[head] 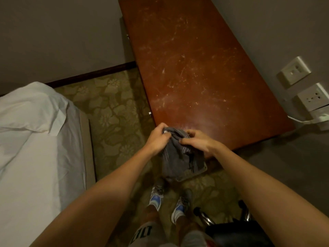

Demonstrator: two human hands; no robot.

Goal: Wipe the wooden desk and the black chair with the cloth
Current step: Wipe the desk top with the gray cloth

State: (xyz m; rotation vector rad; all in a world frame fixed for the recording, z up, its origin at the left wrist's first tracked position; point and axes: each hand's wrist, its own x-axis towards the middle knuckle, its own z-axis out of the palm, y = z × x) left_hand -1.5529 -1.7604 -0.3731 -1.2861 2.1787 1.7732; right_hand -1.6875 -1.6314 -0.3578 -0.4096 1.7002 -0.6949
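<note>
The forearms are bare right down to the left hand (157,138) and the right hand (197,141), which are bare too. Lower down, the person wears light grey shorts (142,232) with dark block lettering printed on the left leg, partly cut off from view. On the feet are pale ankle socks (175,216) and sneakers (156,196) with blue tongues and mottled grey-and-white uppers

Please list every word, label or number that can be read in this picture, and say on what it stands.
"OLT", uncertain: dark letters on the light grey shorts, only partly visible.
White wall socket plate: any markings are too small to read.
</note>
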